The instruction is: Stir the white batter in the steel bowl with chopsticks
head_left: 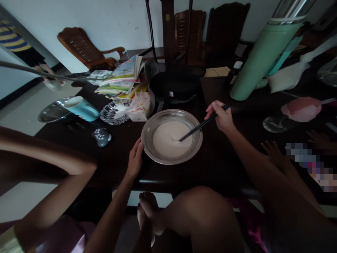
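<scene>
A wide metal bowl (148,146) stands on the dark table, holding a pale, creamy batter (168,142). My left hand (135,156) grips the bowl's near left side, its fingertips at the rim. Dark chopsticks (201,124) are pinched in my right hand (221,115), which is above and right of the rim. The chopsticks slant down to the left, and their tips dip into the batter near its middle, where the surface is swirled.
Left of the bowl are a game controller (101,136), a glass dish (110,114), a blue mug (82,108) and a metal basin (54,111). Behind lie a tissue pack (139,107) and books (123,75). A green thermos (263,59) stands right. Other people sit on both sides.
</scene>
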